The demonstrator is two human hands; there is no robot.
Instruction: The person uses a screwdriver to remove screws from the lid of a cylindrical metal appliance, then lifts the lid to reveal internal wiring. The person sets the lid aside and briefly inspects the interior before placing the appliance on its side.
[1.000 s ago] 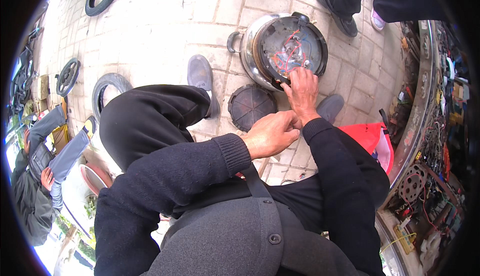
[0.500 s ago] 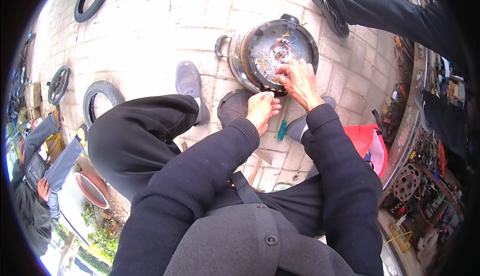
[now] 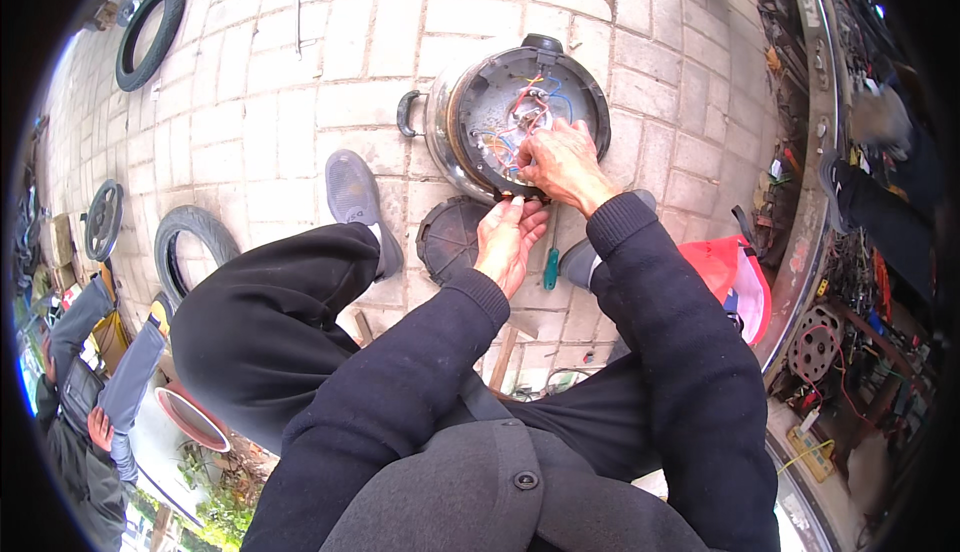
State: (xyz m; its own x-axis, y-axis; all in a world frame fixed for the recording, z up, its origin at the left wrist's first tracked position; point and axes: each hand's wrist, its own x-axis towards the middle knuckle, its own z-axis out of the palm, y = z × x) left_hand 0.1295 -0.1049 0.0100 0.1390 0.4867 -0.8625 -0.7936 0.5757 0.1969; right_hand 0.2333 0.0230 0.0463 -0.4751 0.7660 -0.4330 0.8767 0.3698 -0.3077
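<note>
Obs. from my end: pot (image 3: pixel 440 130) on paving (image 3: pixel 250 152), wired underside exposed, ahead of both hands. R hand (image 3: pixel 568 166) bent over wires (image 3: pixel 528 100); L hand (image 3: pixel 510 240) at dark rim's (image 3: pixel 601 117) near edge, fingers part-curled. Grip, either hand: can't tell, contact hidden. Rec.: steady rim w/ L, pinch lightly w/ R, don't tug joints.

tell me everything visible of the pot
The pot is shiny metal with a brownish band, a black handle at left and a black fitting at the far rim. It sits on paving, open end facing up, red, blue and yellow wires inside. The left hand meets its near rim; the right hand reaches inside.
</note>
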